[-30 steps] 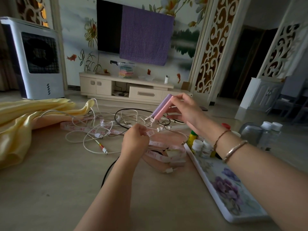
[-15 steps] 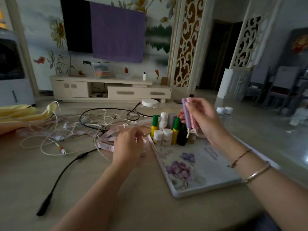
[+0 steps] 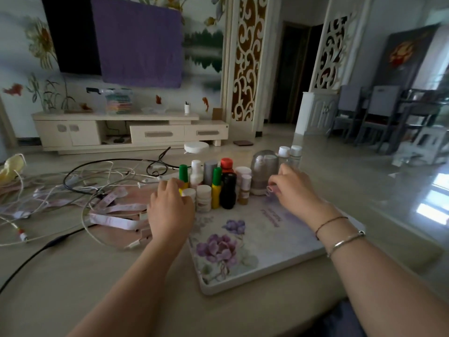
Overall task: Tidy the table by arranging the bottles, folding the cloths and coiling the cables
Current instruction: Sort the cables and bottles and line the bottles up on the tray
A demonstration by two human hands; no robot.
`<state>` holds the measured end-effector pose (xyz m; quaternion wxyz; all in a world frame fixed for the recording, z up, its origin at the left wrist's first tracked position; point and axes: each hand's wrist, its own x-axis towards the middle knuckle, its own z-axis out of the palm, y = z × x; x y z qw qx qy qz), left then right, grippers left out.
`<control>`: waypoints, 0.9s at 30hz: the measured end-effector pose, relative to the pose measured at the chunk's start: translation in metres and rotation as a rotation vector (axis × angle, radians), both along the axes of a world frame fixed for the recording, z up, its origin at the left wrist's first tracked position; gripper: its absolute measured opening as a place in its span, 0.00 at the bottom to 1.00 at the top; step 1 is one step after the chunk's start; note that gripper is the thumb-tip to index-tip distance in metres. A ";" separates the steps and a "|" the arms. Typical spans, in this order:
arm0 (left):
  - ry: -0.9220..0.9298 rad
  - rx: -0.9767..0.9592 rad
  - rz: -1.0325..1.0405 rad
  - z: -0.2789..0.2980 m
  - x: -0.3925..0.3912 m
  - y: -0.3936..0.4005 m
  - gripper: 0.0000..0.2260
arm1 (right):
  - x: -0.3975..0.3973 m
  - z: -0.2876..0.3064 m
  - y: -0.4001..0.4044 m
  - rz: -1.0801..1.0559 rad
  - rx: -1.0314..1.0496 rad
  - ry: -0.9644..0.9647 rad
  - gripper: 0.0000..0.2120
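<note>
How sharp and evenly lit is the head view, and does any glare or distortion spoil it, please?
Head view: dim indoors, the bottles legible; the right hand is slightly motion-blurred, so what it holds is unclear; window glare washes the glossy table at right; wide-angle bending curves the edges.

I see a beige table (image 3: 73,276) with a smooth top. On its right half lies a white tray (image 3: 267,271) printed with purple flowers; it carries a cluster of bottles (image 3: 228,188) at its far end. Left of the tray I note a tangle of white cables (image 3: 102,176) and a black cable (image 3: 43,249) running toward the near left edge. Pink measuring tapes (image 3: 116,216) lie heaped among the cables, just beside the tray. A yellow cloth (image 3: 11,166) sits at the far left. Two clear bottles (image 3: 290,154) stand on the table beyond the tray.
</note>
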<state>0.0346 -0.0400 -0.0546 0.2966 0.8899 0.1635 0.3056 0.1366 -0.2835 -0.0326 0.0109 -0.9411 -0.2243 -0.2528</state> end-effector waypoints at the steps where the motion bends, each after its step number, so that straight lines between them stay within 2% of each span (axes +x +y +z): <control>1: 0.002 0.008 -0.009 -0.003 0.001 0.000 0.16 | 0.002 -0.001 -0.001 -0.040 0.005 0.031 0.05; 4: 0.012 0.005 -0.047 -0.005 0.001 0.004 0.17 | 0.003 -0.007 -0.002 -0.097 0.018 0.144 0.02; 6: 0.024 0.008 -0.058 -0.005 0.002 0.005 0.17 | 0.003 -0.009 -0.002 -0.110 -0.003 0.166 0.04; 17: -0.007 -0.024 -0.064 -0.006 -0.002 0.007 0.14 | -0.003 -0.014 0.000 -0.244 -0.037 0.143 0.14; 22: -0.046 -0.056 -0.073 -0.003 -0.008 0.016 0.14 | -0.015 -0.005 0.005 -0.285 0.012 0.126 0.12; 25: -0.047 -0.120 -0.046 0.002 -0.012 0.032 0.13 | -0.034 0.010 0.025 -0.169 0.117 0.057 0.03; 27: -0.031 -0.164 -0.038 0.004 -0.015 0.043 0.11 | -0.052 0.016 0.046 -0.007 0.190 0.042 0.07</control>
